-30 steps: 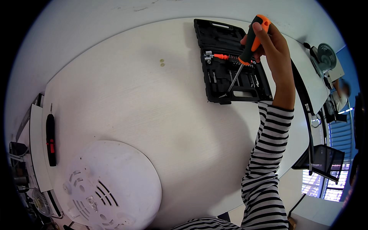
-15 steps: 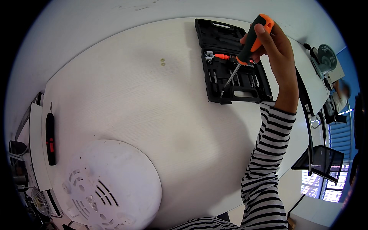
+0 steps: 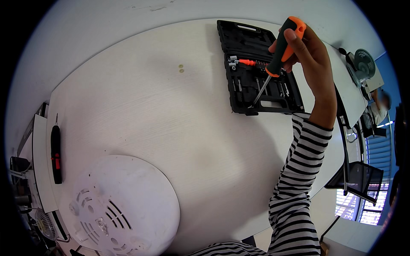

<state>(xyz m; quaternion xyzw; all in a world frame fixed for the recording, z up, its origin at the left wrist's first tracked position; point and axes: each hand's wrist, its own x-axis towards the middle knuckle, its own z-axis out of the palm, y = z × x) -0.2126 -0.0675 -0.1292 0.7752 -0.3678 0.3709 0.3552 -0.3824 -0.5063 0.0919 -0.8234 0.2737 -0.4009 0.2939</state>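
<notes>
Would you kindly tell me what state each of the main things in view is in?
Black tool case: lid open, tools in its slots.
Orange-and-dark-green screwdriver: in the right hand, slanting, tip down over the case; contact unclear.
Black-and-red pen-shaped driver: lying on the white table, bit fitted.
White round housing: slotted side up.
Two small yellowish discs: lying on the table.
Green fan: running or not, unclear.

White table (image 3: 205, 141) carries toolbox (image 3: 239, 42), screwdriver (image 3: 56, 149), discs (image 3: 181, 71) and housing (image 3: 145, 187).
</notes>
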